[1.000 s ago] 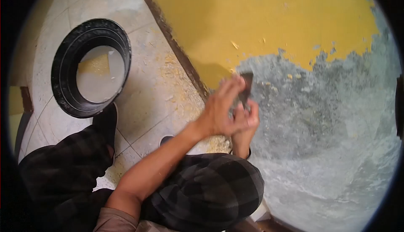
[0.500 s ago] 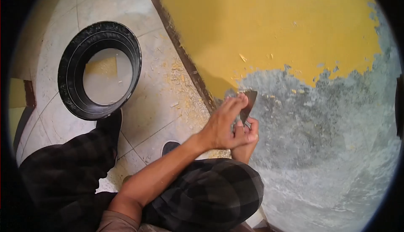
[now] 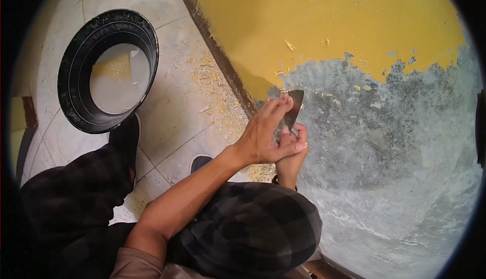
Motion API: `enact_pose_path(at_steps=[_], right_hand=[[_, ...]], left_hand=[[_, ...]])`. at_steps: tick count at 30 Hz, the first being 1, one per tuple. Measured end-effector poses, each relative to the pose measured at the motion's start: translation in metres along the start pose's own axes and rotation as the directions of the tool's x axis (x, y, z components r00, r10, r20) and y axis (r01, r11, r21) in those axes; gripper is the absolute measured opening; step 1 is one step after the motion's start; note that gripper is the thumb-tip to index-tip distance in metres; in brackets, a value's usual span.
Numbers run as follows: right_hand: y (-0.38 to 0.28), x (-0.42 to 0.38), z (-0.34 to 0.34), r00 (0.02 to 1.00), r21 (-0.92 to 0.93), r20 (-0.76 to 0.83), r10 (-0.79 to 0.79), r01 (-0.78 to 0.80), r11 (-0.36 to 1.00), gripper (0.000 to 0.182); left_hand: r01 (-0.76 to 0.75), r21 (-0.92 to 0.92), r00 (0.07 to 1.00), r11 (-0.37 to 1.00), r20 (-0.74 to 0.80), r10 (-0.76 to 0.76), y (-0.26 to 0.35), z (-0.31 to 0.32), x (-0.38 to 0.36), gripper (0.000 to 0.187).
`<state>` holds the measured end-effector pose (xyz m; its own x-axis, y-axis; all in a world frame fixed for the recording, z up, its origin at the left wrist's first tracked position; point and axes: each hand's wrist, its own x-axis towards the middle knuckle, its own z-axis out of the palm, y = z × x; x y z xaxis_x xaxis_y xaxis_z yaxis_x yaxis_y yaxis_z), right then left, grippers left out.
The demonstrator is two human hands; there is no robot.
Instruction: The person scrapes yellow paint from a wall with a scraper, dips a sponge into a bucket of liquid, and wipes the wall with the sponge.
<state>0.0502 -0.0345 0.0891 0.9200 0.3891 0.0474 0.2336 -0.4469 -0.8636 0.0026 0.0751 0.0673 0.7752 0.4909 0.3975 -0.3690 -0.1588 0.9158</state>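
Single head-mounted view, directed forward and steeply down at close range, covering both hands [image 3: 276, 140], the wall [image 3: 374, 122] and tiled floor [image 3: 167, 92].

I count one black bucket [image 3: 75, 74] at the left and one metal scraper [image 3: 295, 107] near the middle. There are two hands, one left hand [image 3: 260, 135] and one right hand [image 3: 291, 163], with one dark wristband [image 3: 275, 180]. I see two dark shoes [image 3: 124, 132]. The paint flakes [image 3: 205, 71] are many, too small for exact counting.
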Motion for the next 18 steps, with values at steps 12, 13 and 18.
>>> enact_pose_path(at_steps=[12, 13, 18], right_hand=[[0.039, -0.018, 0.015, 0.989, 0.265, -0.147, -0.03, 0.068, 0.962, 0.018], [0.041, -0.011, 0.013, 0.989, 0.268, -0.143, -0.037, 0.074, 0.961, 0.018], [0.021, 0.012, 0.02, 0.998, -0.002, 0.015, -0.068, 0.068, 0.998, 0.017]], left_hand=[[-0.028, 0.016, 1.0, 0.999, -0.001, 0.028, -0.009, 0.002, -0.008, 0.076], [-0.031, -0.009, 0.999, 0.999, 0.017, 0.031, -0.008, 0.006, -0.009, 0.075], [-0.003, 0.013, 0.998, 1.0, -0.056, 0.004, -0.025, -0.018, 0.012, 0.078]])
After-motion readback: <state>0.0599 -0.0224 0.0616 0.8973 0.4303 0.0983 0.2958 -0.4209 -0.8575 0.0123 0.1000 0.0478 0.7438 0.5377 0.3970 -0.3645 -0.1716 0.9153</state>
